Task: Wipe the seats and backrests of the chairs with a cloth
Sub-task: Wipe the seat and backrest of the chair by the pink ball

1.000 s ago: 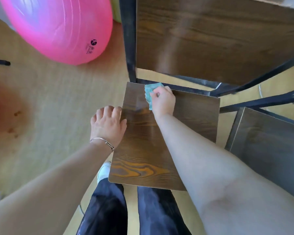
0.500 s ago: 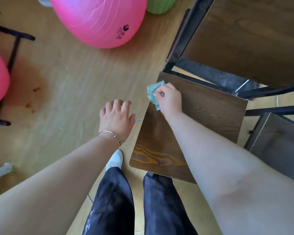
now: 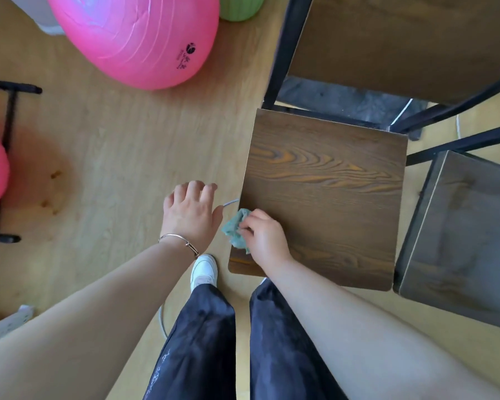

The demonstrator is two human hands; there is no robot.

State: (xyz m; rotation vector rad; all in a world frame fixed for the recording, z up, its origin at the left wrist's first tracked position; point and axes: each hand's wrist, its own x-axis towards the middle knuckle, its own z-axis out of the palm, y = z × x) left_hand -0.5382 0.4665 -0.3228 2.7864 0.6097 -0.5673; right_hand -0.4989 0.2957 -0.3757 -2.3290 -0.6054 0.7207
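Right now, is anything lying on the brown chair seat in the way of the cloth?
Nothing visible. The right hand presses the teal cloth at the near-left corner of the brown chair seat, whose remaining surface shows bare. The left hand hangs beside it, off the seat.

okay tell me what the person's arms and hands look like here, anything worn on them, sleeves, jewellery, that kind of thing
Both forearms are bare, with no sleeves in view and no gloves. The left hand has a thin silver-coloured bangle round the wrist. The right hand and its wrist carry nothing that shows: no watch, ring or band.
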